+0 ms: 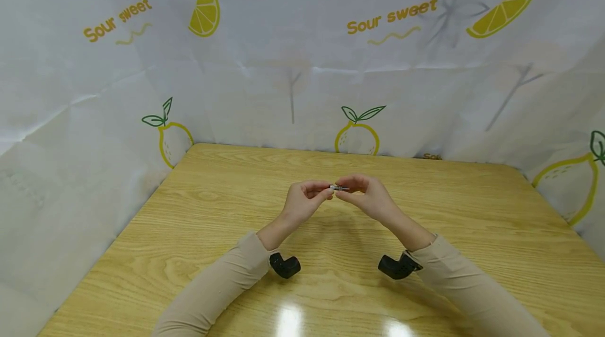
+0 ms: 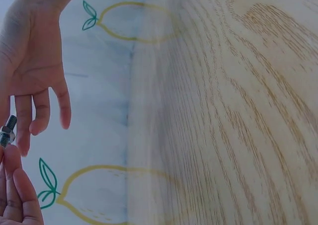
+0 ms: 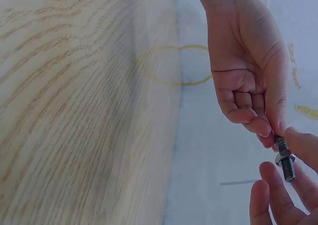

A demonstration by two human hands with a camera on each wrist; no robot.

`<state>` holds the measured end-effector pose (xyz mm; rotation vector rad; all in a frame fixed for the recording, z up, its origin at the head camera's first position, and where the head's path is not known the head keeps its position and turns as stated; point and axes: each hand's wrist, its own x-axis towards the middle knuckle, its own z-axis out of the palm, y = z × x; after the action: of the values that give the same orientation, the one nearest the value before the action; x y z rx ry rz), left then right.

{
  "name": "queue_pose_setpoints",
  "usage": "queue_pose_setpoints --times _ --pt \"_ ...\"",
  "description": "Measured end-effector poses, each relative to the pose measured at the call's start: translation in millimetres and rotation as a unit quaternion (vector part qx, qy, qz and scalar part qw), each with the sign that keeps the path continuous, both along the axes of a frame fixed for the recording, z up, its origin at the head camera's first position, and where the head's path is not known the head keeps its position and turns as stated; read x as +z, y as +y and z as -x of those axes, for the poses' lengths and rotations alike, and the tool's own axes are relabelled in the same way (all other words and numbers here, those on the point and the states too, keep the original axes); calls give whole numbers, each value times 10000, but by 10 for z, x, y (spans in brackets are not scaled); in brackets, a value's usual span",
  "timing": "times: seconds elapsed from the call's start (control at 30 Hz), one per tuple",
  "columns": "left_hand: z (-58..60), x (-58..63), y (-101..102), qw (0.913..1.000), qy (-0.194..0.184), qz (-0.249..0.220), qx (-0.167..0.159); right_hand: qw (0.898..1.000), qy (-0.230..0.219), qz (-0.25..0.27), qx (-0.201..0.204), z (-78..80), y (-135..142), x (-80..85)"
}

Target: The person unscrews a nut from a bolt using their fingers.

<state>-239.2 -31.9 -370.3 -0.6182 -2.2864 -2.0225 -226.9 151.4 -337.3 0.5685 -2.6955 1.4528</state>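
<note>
A small metal bolt (image 1: 340,188) with a nut (image 3: 284,158) partway along its thread lies between the two hands, above the table. My left hand (image 1: 301,201) pinches one end of the bolt between thumb and fingertips. In the right wrist view this left hand (image 3: 248,71) comes down from the top, the bolt's threaded end sticking out past its fingertips. Around that free end are the spread thumb and fingers of my right hand (image 1: 371,198), with a gap between them. The left wrist view catches the bolt (image 2: 8,130) at its left edge, the right hand's fingers (image 2: 40,111) hanging fairly straight beside it.
A wood-grain table (image 1: 212,179) spreads beneath both hands. White cloth (image 1: 264,90) printed with lemons rises behind it and along the sides. Black curved mounts (image 1: 285,265) sit at both wrists, below the beige sleeves (image 1: 222,284).
</note>
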Motion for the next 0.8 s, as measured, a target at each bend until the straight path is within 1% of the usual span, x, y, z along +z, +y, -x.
queue_pose_setpoints --times 0.23,0.4,0.53,0.63,0.8 --pt "17 -19 2 10000 25 -56 -40 9997 -230 -47 47 1 10 -2" --pt "9 -13 0 10000 0 -31 -17 9999 -157 40 -45 -6 3 -6" --pt "10 -17 -2 10000 -32 -51 -31 9997 -206 144 24 -5 8 -7" --pt "21 -24 1 10000 -43 -35 -12 9996 -264 119 47 -2 12 -12" --pt "16 -21 0 10000 -75 -36 8 9997 -149 186 59 5 4 -18"
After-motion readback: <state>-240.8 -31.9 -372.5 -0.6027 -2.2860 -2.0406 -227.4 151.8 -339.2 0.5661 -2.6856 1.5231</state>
